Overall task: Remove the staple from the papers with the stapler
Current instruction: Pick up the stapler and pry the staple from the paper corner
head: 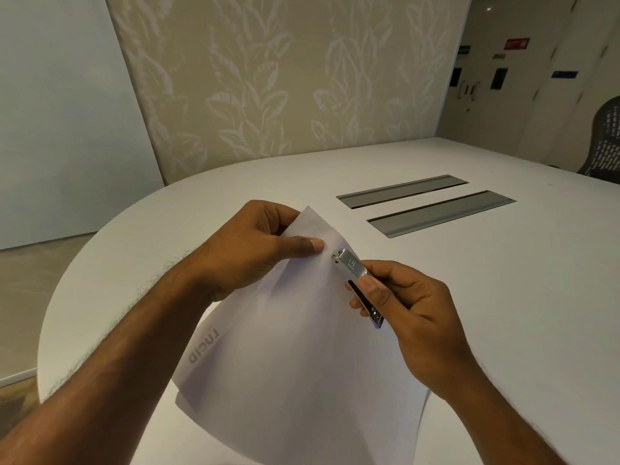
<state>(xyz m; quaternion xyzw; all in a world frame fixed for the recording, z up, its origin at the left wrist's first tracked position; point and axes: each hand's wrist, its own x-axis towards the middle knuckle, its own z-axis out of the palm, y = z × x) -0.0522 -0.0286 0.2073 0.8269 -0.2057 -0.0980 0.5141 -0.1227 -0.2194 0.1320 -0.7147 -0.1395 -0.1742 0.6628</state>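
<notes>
My left hand (255, 250) pinches the top corner of the white papers (295, 347), thumb pressed on the front near the corner. The sheets hang down above the white table (503, 297), with grey printed letters showing at their lower left. My right hand (406, 307) grips a small silver stapler (357, 281) by its rear half. The stapler's front end touches the papers just right of my left thumb. I cannot make out the staple itself; only small holes or marks show near the corner.
Two long grey cable slots (402, 191) (443, 213) are set into the table beyond my hands. A black mesh chair (604, 142) stands at the far right. A leaf-patterned wall panel (285, 78) rises behind the rounded table edge.
</notes>
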